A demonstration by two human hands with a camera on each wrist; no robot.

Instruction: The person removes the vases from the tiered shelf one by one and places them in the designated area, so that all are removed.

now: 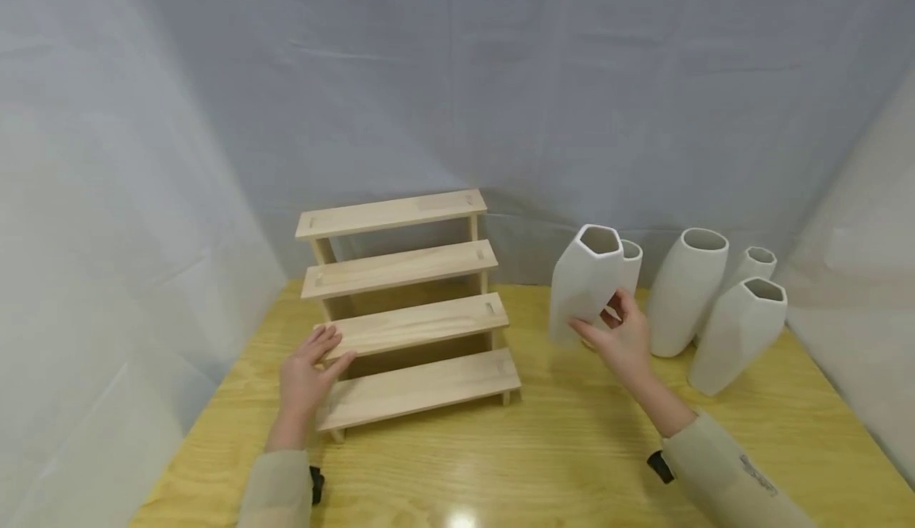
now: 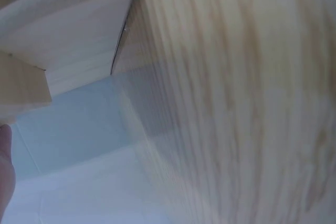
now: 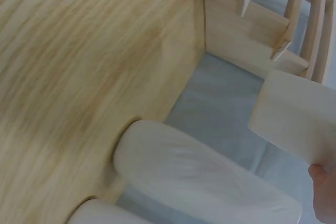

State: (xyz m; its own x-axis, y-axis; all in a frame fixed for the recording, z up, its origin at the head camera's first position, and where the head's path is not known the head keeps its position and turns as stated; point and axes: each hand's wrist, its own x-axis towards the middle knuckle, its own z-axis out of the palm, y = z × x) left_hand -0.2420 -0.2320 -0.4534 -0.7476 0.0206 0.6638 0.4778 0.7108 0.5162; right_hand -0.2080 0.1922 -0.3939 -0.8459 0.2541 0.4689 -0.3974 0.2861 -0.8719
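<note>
A white faceted vase (image 1: 582, 282) with a five-sided mouth is held in my right hand (image 1: 624, 341), thumb and fingers pinching its lower right side. In the right wrist view the base of this vase (image 3: 294, 111) is raised off the table. My left hand (image 1: 306, 373) rests at the left end of a four-step wooden display stand (image 1: 418, 329), fingers on the second step from the bottom and thumb spread along its front edge. Only a bit of a finger (image 2: 5, 166) shows in the left wrist view, beside the stand's wood.
Several white vases stand at the right: a round-mouthed one (image 1: 689, 290), a faceted one (image 1: 736, 337), a smaller one (image 1: 743, 274) behind them, and another (image 1: 631, 266) partly hidden behind the held vase. Pale cloth (image 1: 500, 99) hangs around the wooden table (image 1: 457, 464).
</note>
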